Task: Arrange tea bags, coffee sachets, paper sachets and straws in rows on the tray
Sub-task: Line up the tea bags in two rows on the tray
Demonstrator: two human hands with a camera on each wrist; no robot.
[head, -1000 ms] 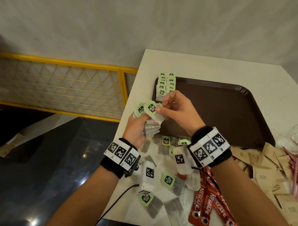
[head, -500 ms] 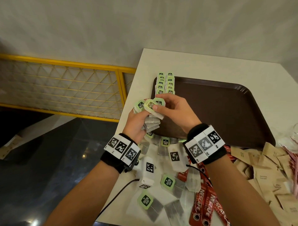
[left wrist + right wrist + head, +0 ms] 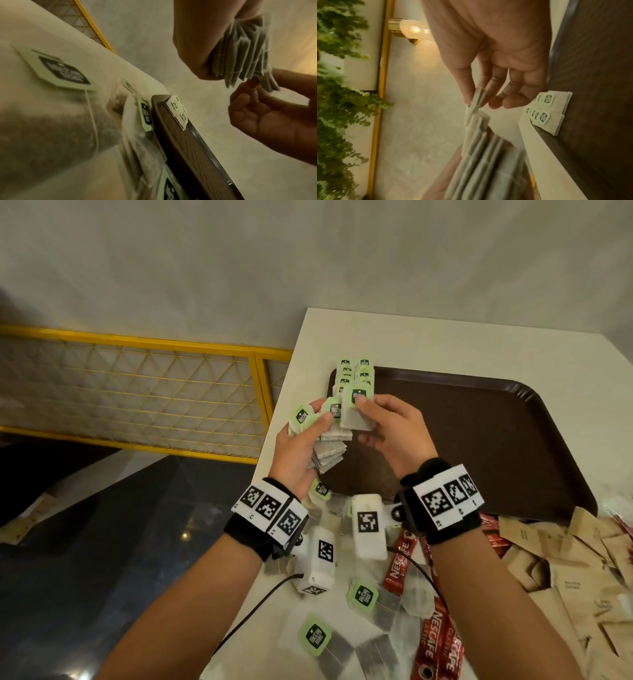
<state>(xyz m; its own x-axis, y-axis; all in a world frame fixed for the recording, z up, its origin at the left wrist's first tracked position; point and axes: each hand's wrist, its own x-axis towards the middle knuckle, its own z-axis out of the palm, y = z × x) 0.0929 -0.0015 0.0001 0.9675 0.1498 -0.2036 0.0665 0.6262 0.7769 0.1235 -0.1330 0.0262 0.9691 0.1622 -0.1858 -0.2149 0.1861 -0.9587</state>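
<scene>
My left hand (image 3: 301,440) grips a fanned stack of tea bags (image 3: 329,450) with green tags, held just above the near left corner of the brown tray (image 3: 496,440). My right hand (image 3: 387,429) pinches one tea bag (image 3: 356,412) by its upper part, right beside the stack. In the left wrist view the stack (image 3: 243,54) hangs from my fist with the right hand's fingers (image 3: 248,88) under it. Two short rows of tea bags (image 3: 354,373) lie in the tray's far left corner, also seen as tea-bag rows (image 3: 546,112) in the right wrist view.
Loose tea bags (image 3: 363,597) lie on the white table (image 3: 445,340) near me, with red coffee sachets (image 3: 435,645) and a heap of brown paper sachets (image 3: 565,577) to the right. A yellow railing (image 3: 171,344) runs past the table's left edge.
Both hands moved slightly forward toward the tray's rows. The right hand has drawn one tea bag up and away from the stack in the left hand.
</scene>
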